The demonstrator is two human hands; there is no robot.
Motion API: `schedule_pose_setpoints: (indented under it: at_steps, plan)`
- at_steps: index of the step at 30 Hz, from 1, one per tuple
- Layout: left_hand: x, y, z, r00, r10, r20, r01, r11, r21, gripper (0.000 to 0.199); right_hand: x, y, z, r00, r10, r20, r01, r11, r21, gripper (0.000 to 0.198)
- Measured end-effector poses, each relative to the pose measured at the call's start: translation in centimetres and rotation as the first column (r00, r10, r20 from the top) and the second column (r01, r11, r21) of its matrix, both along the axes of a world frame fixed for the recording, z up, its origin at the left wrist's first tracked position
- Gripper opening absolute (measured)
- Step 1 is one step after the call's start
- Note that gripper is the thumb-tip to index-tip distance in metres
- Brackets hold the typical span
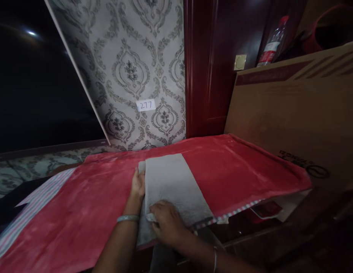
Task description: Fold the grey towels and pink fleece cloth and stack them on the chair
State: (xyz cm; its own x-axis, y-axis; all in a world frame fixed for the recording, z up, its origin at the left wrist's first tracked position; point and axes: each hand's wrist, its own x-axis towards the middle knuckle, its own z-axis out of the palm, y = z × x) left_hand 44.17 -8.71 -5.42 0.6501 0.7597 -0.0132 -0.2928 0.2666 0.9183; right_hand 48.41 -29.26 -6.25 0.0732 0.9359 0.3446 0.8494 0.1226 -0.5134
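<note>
A folded grey cloth (172, 182) lies across the red blanket, its upper layer turned over along the left edge. My left hand (138, 184) grips that left edge towards the far end, with some fingers hidden behind the fold. Closer to me, my right hand (166, 222) is closed on the near corner of the folded layer. A strip of the cloth's lower layer shows between my forearms. Whether it is a towel or a garment, I cannot tell.
The red blanket (105, 201) covers the table, with a striped underside (42, 199) showing at left. A dark screen (42, 83) stands back left. At right is a large cardboard box (293, 113) with a plastic bottle (271, 47) by its top edge. A paper label (146, 105) marks the wall.
</note>
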Motion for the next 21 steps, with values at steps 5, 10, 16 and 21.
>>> schedule_pose_setpoints:
  at_steps: [5,10,16,21]
  plan:
    - [0.6,-0.8,-0.6,0.991,0.080,-0.104,-0.077,0.996,0.038,0.050,0.6,-1.3,-2.3,0.992,0.114,-0.055,-0.109,0.990,0.088,0.045]
    - [1.6,-0.4,-0.6,0.952,0.234,-0.197,-0.209,0.968,0.139,0.040,1.1,-1.7,-1.4,0.987,0.157,-0.046,-0.149,0.979,0.140,0.053]
    - [2.3,2.0,0.4,0.924,0.317,-0.216,-0.276,0.941,0.197,0.041,0.6,-0.3,-0.2,0.993,0.118,0.006,-0.112,0.932,0.345,0.050]
    - [2.4,2.8,-0.7,0.904,0.343,-0.254,-0.286,0.929,0.236,0.034,-0.5,-0.3,-2.4,0.983,0.120,0.136,-0.139,0.980,0.143,0.037]
